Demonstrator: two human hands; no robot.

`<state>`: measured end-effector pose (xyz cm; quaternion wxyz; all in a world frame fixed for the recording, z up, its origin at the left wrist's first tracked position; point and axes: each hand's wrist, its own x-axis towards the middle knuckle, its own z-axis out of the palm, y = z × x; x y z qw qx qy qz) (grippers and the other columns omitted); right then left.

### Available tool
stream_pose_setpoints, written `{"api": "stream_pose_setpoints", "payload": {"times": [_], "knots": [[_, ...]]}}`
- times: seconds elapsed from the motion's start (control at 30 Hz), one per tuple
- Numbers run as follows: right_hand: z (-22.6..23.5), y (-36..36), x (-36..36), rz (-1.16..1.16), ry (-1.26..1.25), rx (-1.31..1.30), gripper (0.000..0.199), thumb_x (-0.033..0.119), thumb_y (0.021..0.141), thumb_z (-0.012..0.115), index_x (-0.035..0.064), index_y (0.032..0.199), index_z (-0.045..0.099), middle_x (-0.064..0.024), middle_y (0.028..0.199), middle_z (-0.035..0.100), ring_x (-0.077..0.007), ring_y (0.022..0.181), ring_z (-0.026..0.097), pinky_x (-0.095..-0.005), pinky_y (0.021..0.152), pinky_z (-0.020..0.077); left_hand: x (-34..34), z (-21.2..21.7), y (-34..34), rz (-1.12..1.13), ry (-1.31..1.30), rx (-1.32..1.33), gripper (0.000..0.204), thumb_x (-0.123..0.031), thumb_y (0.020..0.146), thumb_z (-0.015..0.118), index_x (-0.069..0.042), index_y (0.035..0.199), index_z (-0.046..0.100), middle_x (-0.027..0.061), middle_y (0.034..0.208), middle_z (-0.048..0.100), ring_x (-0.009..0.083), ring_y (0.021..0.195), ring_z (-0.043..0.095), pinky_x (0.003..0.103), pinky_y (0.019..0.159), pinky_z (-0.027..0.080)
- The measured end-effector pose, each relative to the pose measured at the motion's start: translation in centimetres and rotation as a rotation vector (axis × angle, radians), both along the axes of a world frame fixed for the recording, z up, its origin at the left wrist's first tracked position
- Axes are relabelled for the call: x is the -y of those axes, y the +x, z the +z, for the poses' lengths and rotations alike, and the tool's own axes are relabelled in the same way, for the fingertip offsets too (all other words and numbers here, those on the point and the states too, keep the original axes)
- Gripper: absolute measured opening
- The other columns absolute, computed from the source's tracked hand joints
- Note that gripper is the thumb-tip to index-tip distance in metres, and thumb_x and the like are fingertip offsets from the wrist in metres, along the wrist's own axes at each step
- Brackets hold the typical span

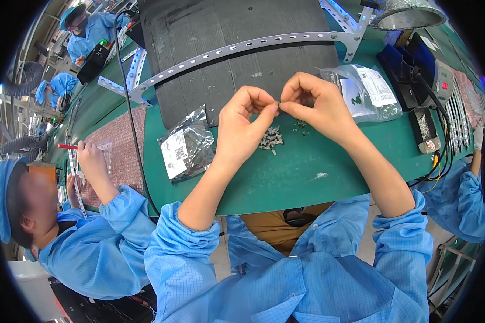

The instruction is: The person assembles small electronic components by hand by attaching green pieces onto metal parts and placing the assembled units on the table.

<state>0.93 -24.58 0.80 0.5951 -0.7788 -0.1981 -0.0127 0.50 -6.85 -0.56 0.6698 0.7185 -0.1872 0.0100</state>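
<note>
My left hand (241, 128) and my right hand (320, 110) meet fingertip to fingertip above the green tabletop (285, 180). Both are closed in a pinch, thumb against forefinger, with a tiny part between them too small to name. Below my left fingers lies a pile of small silvery and dark metal parts (272, 138). Close by, under my right hand, are a few small green pieces (300, 127); my hand partly hides that spot.
A dark board (199, 37) stands behind a perforated metal bar (237, 47). Plastic bags with labels lie left (187, 145) and right (369, 91). Further right are a small black box of parts (424, 131) and cables. A co-worker (99, 237) sits at left beside pink bubble wrap (116, 145).
</note>
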Motion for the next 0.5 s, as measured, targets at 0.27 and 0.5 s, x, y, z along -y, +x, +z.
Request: {"api": "stream_pose_setpoints", "payload": {"times": [0.27,0.5], "knots": [[-0.69,0.93,0.49,0.057,0.114,-0.076,0.015,0.012,0.082,0.062,0.0003,0.091,0.06,-0.0025,0.084,0.061,-0.0076,0.073,0.057,-0.0211,0.064,0.0464,-0.23,0.67,-0.04,-0.047,-0.204,-0.091,0.015,-0.001,0.081,0.061,0.0,0.093,0.051,0.0081,0.086,0.059,0.0145,0.078,0.061,0.025,0.073,0.05],[-0.57,0.58,0.23,0.139,0.171,-0.134,0.014,0.013,0.083,0.061,0.0,0.088,0.06,-0.0022,0.084,0.061,-0.0078,0.074,0.056,-0.0217,0.063,0.0462,-0.14,0.66,-0.15,-0.094,-0.191,-0.117,0.016,-0.001,0.081,0.061,0.0,0.093,0.051,0.0074,0.087,0.057,0.0145,0.078,0.061,0.025,0.073,0.05]]}}
